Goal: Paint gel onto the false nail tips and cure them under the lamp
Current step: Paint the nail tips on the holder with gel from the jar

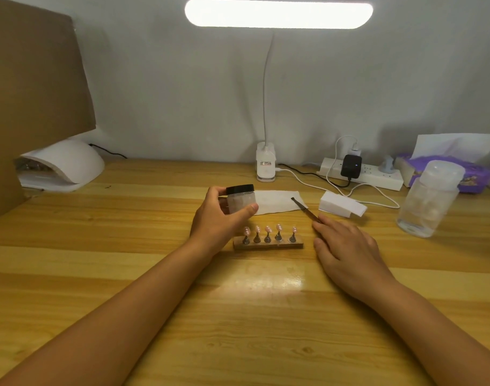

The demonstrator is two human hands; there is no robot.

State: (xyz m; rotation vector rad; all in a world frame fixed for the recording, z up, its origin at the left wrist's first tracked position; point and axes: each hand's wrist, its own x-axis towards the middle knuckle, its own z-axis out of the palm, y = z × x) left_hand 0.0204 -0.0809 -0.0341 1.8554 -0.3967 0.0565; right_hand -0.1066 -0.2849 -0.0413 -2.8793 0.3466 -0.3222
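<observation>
Mid-frame, left hand (218, 218) gripped capped gel jar (241, 201); right hand (346, 246) lay flat by brush (303, 208), prob abt to grab it.

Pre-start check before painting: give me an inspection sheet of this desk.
Surface: wooden table, glossy.
Job's things: five nail tips upright on holder; brush partly on paper sheet; lidded jar; curing lamp far left.
Clutter: white block, clear bottle, tissue pack, right side.
Hands: left hand holds the jar; right hand flat on table, fingertips by brush handle.
Cables: power strip with black adapter; white cable loops over table.
Surroundings: desk lamp lit overhead; cardboard left; grey wall.
</observation>
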